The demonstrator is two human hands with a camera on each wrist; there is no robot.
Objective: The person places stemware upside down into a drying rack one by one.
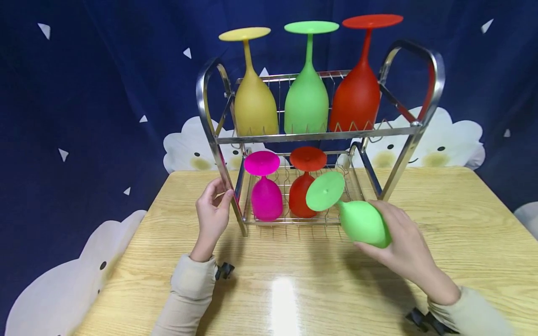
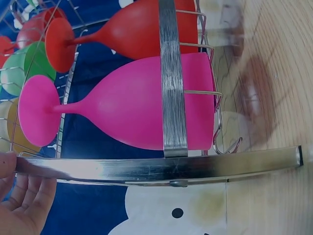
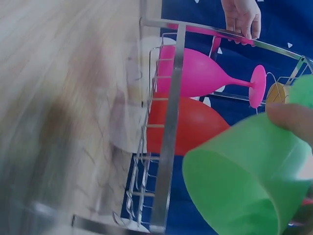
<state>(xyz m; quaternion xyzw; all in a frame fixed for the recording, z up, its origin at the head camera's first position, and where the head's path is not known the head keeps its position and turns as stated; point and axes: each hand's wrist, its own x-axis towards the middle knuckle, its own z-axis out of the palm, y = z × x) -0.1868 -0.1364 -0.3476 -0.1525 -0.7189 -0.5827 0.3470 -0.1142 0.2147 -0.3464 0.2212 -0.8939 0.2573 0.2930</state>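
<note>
My right hand (image 1: pixel 405 245) grips a light green plastic goblet (image 1: pixel 364 224) round its bowl, in front of the rack's lower right side. The goblet is tilted, its foot toward the upper left; in the right wrist view its open mouth (image 3: pixel 234 196) shows hollow. With thumb and fingers my left hand (image 1: pixel 213 210) holds the left front post of a two-tier metal rack (image 1: pixel 313 136). Upside down on the lower tier stand a magenta goblet (image 1: pixel 267 200) and a red goblet (image 1: pixel 299 198). The green goblet's foot overlaps the red one in the head view.
Yellow (image 1: pixel 255 105), green (image 1: pixel 307 102) and red (image 1: pixel 356 100) goblets stand inverted along the upper tier. The rack rests on a light wooden table (image 1: pixel 147 261). Behind it hangs a dark blue curtain (image 1: pixel 105 93) with clouds and white triangles.
</note>
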